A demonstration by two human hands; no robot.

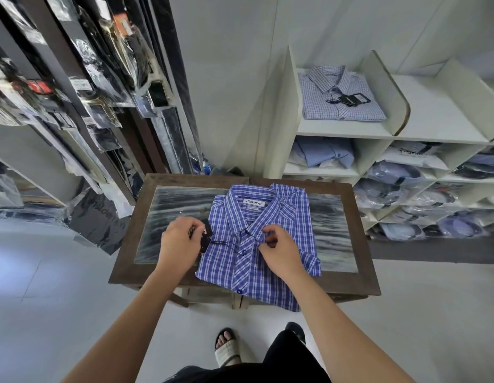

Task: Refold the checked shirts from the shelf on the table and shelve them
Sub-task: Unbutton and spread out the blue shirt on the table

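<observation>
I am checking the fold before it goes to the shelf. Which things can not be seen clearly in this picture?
Head view only:
- Underside of the blue checked shirt: hidden by its own top layer.
- Hang tag print: too small, partly under the left hand.
- Cloth beneath the right hand: covered by it.

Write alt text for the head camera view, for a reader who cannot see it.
A person's left hand pinches a dark hang tag while the right hand grips the front of a folded blue checked shirt on a wooden table. A paler checked shirt lies on the white shelf behind.
</observation>
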